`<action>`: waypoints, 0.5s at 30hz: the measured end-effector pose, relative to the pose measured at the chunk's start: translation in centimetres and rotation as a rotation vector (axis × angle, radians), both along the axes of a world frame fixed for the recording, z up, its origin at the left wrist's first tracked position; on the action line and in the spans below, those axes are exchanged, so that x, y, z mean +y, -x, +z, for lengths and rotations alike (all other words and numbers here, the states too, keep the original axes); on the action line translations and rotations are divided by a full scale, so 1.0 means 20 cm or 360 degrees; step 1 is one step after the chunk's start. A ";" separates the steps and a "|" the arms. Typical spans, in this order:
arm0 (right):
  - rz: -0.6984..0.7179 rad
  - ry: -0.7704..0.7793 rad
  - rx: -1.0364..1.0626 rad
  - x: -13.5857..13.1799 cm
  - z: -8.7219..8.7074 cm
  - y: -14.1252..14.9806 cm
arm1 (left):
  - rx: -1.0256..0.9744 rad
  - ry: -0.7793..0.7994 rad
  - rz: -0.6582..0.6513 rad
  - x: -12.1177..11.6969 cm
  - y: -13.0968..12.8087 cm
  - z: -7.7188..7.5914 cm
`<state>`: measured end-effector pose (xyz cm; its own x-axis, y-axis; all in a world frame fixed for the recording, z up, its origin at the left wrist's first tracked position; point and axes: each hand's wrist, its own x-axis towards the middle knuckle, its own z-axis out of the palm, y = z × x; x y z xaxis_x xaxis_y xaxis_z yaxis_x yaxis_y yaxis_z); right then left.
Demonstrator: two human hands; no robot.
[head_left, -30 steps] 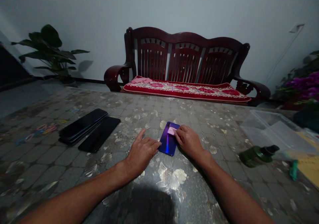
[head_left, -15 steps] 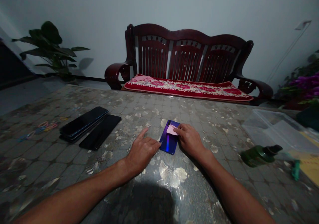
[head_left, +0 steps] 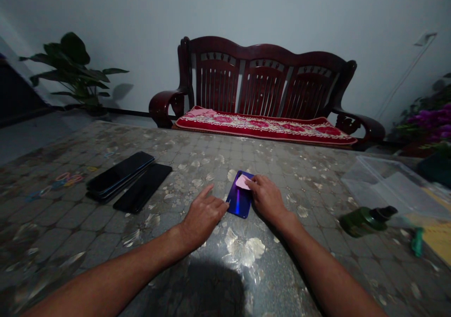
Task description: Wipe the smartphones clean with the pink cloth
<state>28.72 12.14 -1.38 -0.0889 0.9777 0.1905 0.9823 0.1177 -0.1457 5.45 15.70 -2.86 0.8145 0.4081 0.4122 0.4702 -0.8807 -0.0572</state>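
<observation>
A blue-purple smartphone (head_left: 240,203) lies back side up on the patterned tablecloth (head_left: 197,162), its camera at the far left corner. My right hand (head_left: 267,197) pinches a small pink cloth (head_left: 243,181) and presses it on the upper part of the phone's back. At the phone's left edge, my left hand (head_left: 205,213) rests with fingers stretched out, its fingertips touching or very near the lower left side. To the left lie a stack of dark phones (head_left: 120,176) and a single black phone (head_left: 143,188).
Several coloured rubber bands (head_left: 66,180) lie at the far left. On the right are a green bottle (head_left: 364,221) on its side, a clear plastic box (head_left: 384,181), a small green object (head_left: 417,242) and yellow paper (head_left: 439,239). A wooden bench (head_left: 262,54) stands behind the table.
The pink cloth and right hand have barely shifted on the phone's back. My left hand is almost unmoved, its index finger slightly lower. The whole view has shifted a little.
</observation>
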 end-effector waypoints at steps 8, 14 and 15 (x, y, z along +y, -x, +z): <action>0.0125 -0.0037 0.0054 -0.02 -0.02 -0.02 | -0.0048 0.0092 -0.0002 0.02 0.00 -0.01; 0.0017 -0.0046 0.0067 -0.05 -0.02 -0.03 | -0.0054 0.0201 0.0006 0.03 0.01 0.00; 0.0046 -0.0034 0.0059 -0.06 -0.01 -0.02 | -0.0063 0.0205 0.0008 0.03 0.01 0.00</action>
<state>29.14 10.86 -1.62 -0.1099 0.9704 0.2152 0.9724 0.1498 -0.1788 5.28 16.31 -2.87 0.7965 0.4637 0.3880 0.4741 -0.8772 0.0751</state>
